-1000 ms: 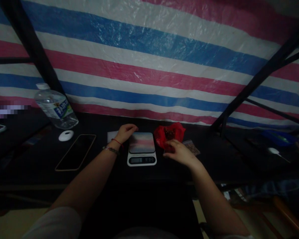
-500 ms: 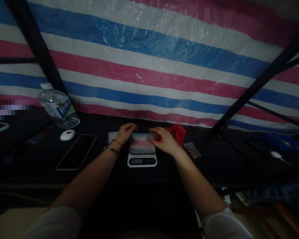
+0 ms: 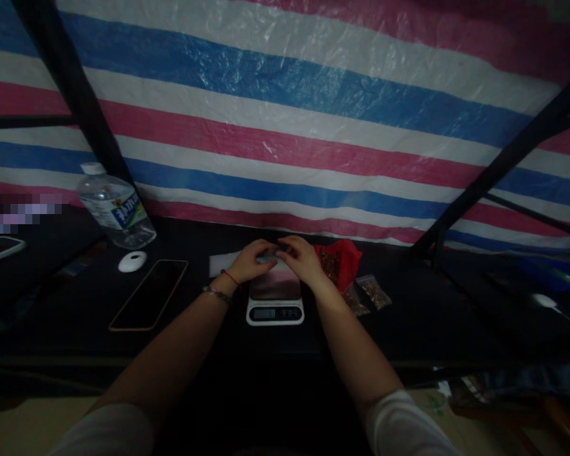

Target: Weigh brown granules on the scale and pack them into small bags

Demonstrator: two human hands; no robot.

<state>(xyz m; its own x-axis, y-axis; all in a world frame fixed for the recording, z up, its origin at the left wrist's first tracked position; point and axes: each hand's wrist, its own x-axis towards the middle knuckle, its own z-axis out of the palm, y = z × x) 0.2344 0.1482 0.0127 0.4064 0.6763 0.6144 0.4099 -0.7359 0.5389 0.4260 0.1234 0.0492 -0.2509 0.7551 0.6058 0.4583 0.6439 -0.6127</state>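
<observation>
The right hand (image 3: 301,258) has moved left from its place of half a second ago, over the right side of the scale's pan, and now meets the left hand (image 3: 253,259) above the rear of the scale (image 3: 275,313). Between their fingertips is a small clear item (image 3: 268,253), too blurred to name surely. Each grip is pinched on it, fingers and thumb bent; earlier only the right one had it, while the left hand rested by the pan's rear left corner.

A full second ago the right hand was at the red bag (image 3: 346,267). That bag, open with brown bits (image 3: 329,263) inside, now shows more fully just right of the right wrist. In front of it a second pouch (image 3: 357,301) shows beside the first pouch (image 3: 374,291) (the right arm hid much of this spot before).

The scale keeps its place on the bench (image 3: 422,323), its display (image 3: 265,313) lit but too small to read. A white packet (image 3: 222,263) lies left of the left hand; the phone (image 3: 149,294), white mouse (image 3: 132,261) and upright bottle (image 3: 118,212) stay farther left.
</observation>
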